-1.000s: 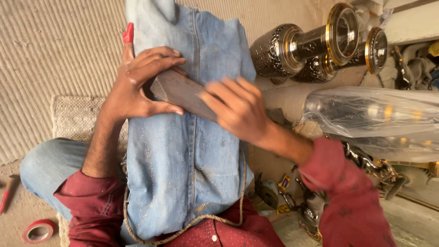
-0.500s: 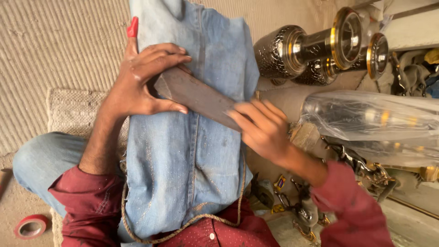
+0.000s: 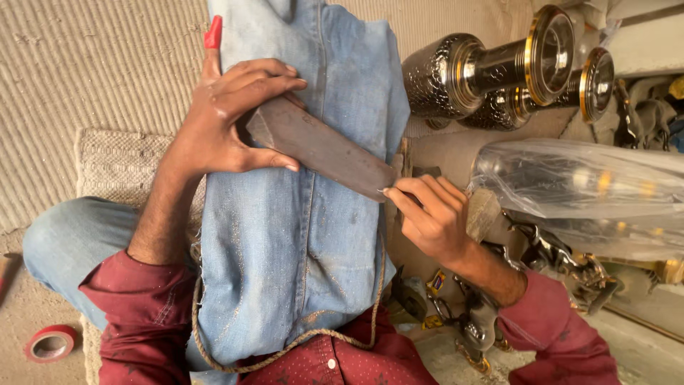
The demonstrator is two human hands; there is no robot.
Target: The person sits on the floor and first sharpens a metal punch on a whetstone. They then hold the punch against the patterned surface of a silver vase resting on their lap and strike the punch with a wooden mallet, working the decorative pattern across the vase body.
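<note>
Across the lap, on top of a piece of blue denim cloth [image 3: 299, 235], lies a long flat dark stone-like block [image 3: 320, 146], running from about 10 o'clock down to 4 o'clock. It looks like a sharpening stone or a metal bar, can't say which for sure.

Left hand [image 3: 228, 121] is clamped on the upper end of the block, fingers over the top and thumb underneath, with a red cap [image 3: 213, 32] on the index fingertip pointing to 12 o'clock. Right hand [image 3: 434, 217] is closed at the block's lower end, fingertips pinched right at the tip; whether there's something tiny between them I can't tell. The two hands are well apart, one at each end.

Going outward: at 1 to 2 o'clock from the block there are two shiny hammered metal goblet-type pieces [image 3: 491, 68] lying on their sides with gold rims. At 3 o'clock sits a clear plastic bag [image 3: 577, 185] with something metallic inside. Down at 8 o'clock, near the frame corner, a roll of red tape [image 3: 51, 342] lies on the floor. A woven mat [image 3: 114, 160] shows at 9 o'clock.
</note>
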